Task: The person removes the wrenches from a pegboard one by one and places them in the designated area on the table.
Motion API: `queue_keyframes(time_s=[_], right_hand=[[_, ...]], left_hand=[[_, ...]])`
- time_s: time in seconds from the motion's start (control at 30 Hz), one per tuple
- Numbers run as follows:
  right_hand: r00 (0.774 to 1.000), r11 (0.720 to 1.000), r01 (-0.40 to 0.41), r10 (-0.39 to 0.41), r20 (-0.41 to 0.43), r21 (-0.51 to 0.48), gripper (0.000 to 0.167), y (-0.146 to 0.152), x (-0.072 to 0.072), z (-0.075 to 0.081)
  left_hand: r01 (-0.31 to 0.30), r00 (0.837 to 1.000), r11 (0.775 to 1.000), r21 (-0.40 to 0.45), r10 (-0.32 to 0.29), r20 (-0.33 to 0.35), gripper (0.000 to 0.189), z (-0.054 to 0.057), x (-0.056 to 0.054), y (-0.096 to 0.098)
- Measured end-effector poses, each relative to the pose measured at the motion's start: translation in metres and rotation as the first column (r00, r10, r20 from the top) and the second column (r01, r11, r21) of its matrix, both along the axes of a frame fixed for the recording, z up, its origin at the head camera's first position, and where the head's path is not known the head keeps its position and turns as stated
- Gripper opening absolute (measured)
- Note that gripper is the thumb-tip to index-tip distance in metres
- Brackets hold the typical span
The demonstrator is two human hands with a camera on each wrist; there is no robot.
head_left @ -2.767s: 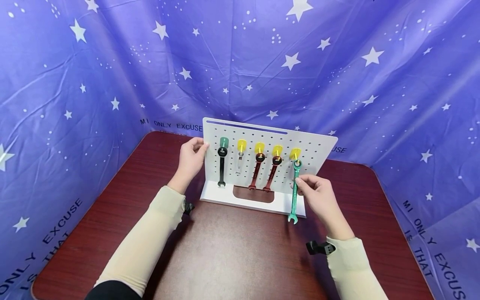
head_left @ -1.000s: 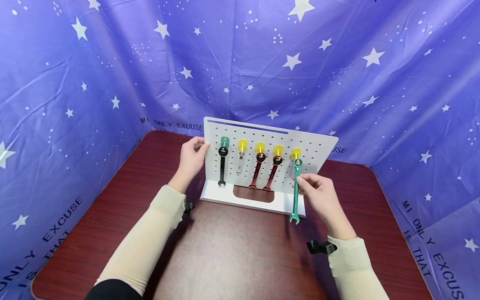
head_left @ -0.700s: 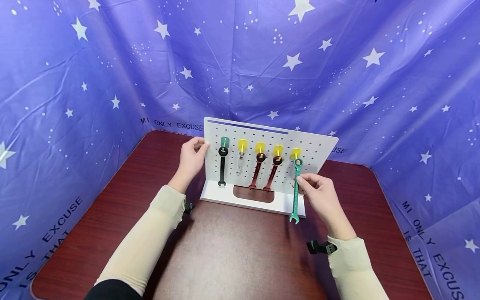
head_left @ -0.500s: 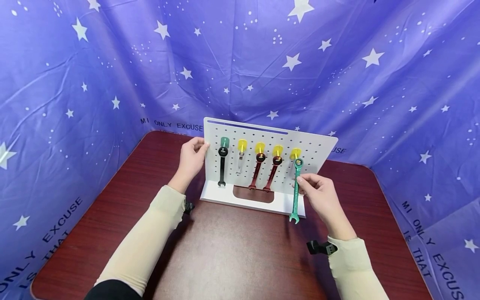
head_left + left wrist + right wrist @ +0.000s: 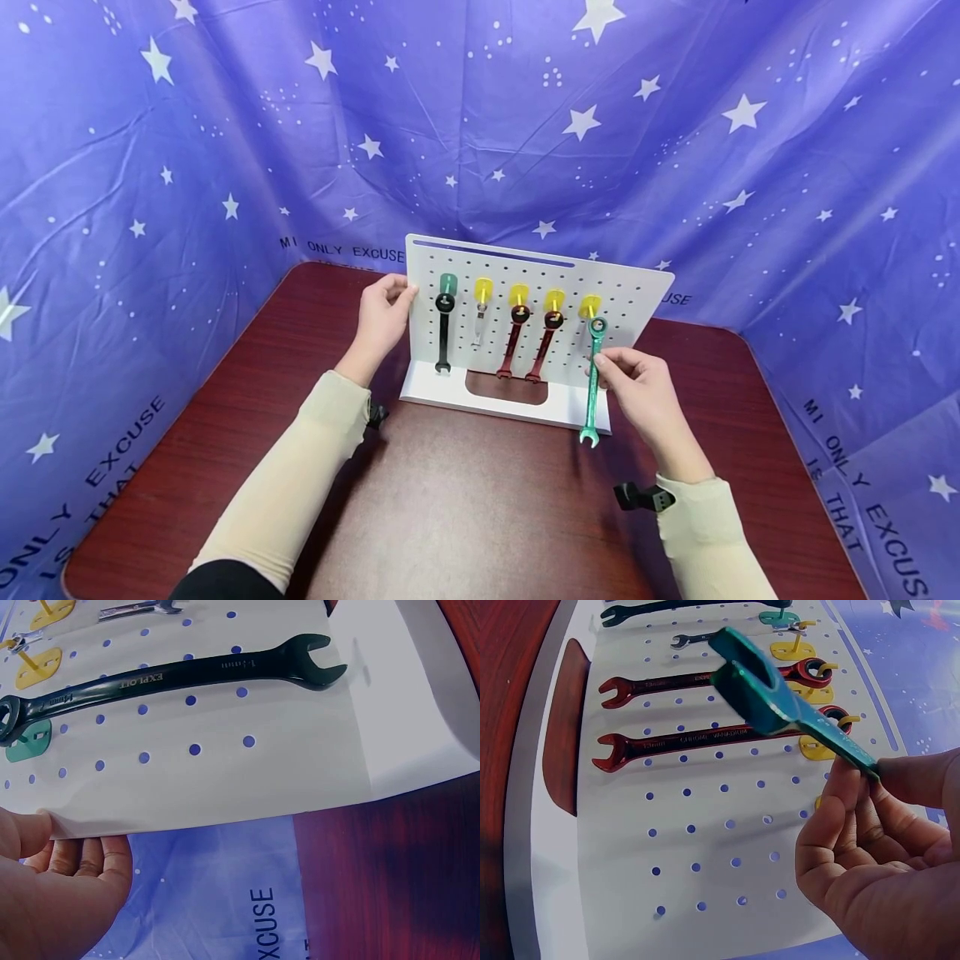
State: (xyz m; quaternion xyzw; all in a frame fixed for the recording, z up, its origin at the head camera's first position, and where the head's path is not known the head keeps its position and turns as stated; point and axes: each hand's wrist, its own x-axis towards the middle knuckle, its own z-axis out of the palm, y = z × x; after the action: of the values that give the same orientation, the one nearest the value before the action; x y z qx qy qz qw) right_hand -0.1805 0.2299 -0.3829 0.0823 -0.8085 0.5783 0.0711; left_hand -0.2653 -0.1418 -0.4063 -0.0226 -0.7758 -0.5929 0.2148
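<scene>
In the head view my left hand (image 5: 384, 317) pinches the left edge of a white pegboard (image 5: 630, 292), thumb in front and fingers behind. A green combination wrench (image 5: 592, 396) is pinched at its upper shaft by my right hand (image 5: 647, 392), ring end up and open end down. Its ring sits at the tip of the rightmost yellow hook (image 5: 590, 306); whether the hook passes through it I cannot tell. In the right wrist view the open end of this green wrench (image 5: 757, 690) points toward the camera, and my right hand (image 5: 885, 847) holds the shaft between thumb and fingers.
On the board's other hooks hang a black wrench (image 5: 444, 333), a small silver wrench (image 5: 478, 325) and two red wrenches (image 5: 513, 343). The board's white base (image 5: 435, 385) stands on a dark red table (image 5: 450, 500). A blue star-printed curtain (image 5: 480, 108) surrounds the table.
The green wrench's ring has shifted very slightly up and to the right at the hook's tip, and my right hand with it. My left hand keeps its place on the board's edge.
</scene>
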Motion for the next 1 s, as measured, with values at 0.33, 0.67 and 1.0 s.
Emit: queue_keyframes(time_s=[0.33,0.67,1.0], right_hand=[[1.0,1.0,-0.011,0.011,-0.006,-0.007,0.022,0.002,0.004,-0.002],[1.0,1.0,-0.002,0.002,-0.01,0.013,0.019,0.008,0.006,-0.006],[1.0,1.0,0.014,-0.014,-0.002,0.01,0.019,0.014,0.009,-0.012]], left_hand=[[0.008,1.0,1.0,0.004,-0.008,-0.013,0.011,-0.001,0.0,0.0],[0.006,1.0,1.0,0.0,-0.006,-0.014,0.011,-0.001,-0.001,0.0],[0.007,1.0,1.0,0.017,-0.006,-0.014,0.011,-0.001,-0.001,0.0]])
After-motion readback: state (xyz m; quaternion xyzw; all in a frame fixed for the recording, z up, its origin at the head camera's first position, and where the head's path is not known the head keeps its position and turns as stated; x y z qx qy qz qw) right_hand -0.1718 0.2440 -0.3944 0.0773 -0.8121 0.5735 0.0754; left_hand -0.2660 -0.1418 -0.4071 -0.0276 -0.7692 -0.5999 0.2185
